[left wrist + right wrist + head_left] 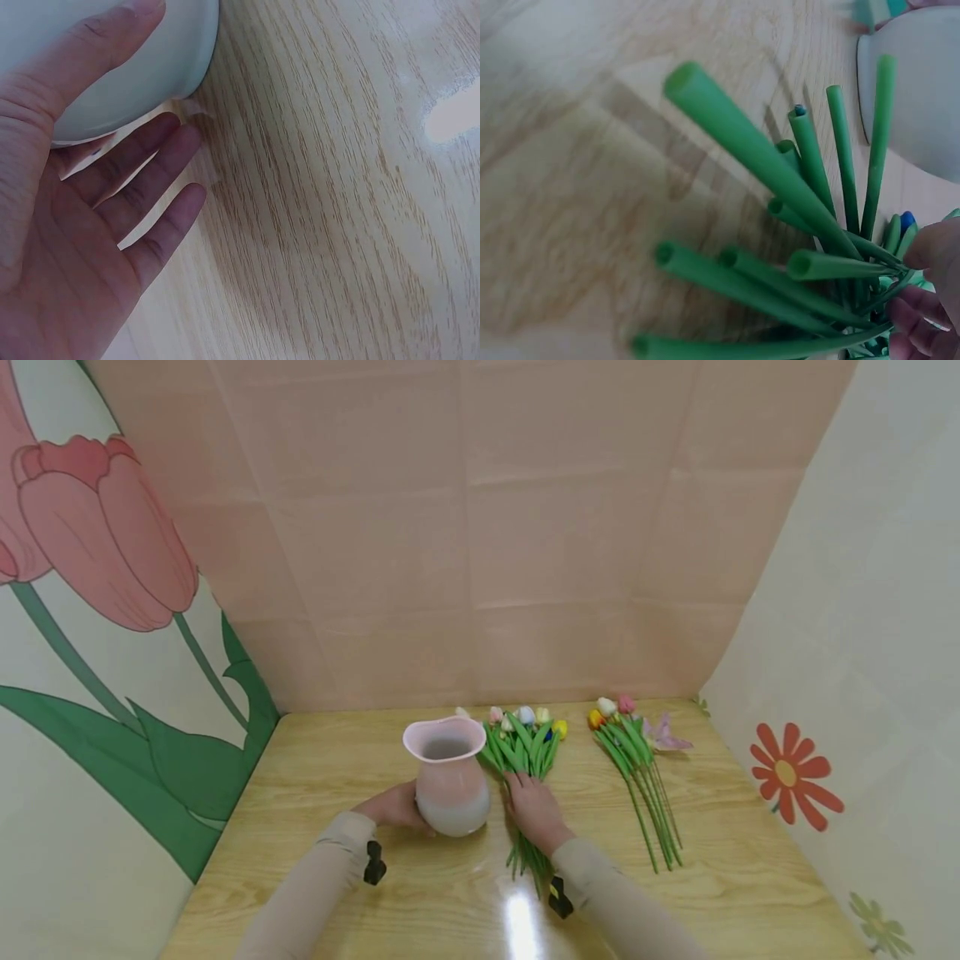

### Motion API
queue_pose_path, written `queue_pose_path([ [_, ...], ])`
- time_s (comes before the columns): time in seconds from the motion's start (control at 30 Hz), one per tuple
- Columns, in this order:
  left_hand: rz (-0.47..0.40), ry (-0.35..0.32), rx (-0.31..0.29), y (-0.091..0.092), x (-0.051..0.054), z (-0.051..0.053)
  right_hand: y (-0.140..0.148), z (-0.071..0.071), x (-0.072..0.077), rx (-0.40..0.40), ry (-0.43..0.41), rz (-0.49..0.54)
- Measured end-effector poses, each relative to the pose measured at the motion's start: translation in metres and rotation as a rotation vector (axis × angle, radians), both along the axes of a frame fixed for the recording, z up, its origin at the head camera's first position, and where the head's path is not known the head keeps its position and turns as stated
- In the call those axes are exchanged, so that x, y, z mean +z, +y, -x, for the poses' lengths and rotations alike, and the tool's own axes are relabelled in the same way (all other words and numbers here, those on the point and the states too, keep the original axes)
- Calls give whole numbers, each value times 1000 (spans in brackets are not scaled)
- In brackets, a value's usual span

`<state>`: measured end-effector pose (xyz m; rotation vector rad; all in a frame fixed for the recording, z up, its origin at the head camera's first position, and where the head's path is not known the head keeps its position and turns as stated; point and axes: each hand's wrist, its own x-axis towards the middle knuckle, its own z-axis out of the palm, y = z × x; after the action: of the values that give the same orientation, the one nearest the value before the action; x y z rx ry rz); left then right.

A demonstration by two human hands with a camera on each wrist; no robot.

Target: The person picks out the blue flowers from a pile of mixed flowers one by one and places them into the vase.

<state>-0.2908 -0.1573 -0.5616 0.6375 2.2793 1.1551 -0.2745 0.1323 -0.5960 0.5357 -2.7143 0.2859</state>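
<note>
By the left hand, low centre in the head view, a vase is held at its right, thumb laid across the side, other fingers spread near the base. By the right hand, just right of centre, the stems of a bunch of flowers are gripped. Farther right, a second bunch is laid on the tabletop. A pink backdrop is seen at top centre.

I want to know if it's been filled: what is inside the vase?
Inside the vase, only shaded grey inner wall shows; nothing sticks out above the rim. The bottom is hidden, so anything lying low inside can't be seen.
</note>
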Motion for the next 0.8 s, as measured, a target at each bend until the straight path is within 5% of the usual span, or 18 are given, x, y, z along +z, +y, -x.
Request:
queue_pose_path([
  [0.17, -3, -12, -6, 0, 2, 0, -4, 2, 0, -20, 11, 47],
  [0.5, 12, 8, -11, -1, -1, 1, -7, 4, 7, -96, -171, 141],
  [0.8, 10, 21, -17, -1, -1, 1, -5, 13, 20, -120, -220, 461],
])
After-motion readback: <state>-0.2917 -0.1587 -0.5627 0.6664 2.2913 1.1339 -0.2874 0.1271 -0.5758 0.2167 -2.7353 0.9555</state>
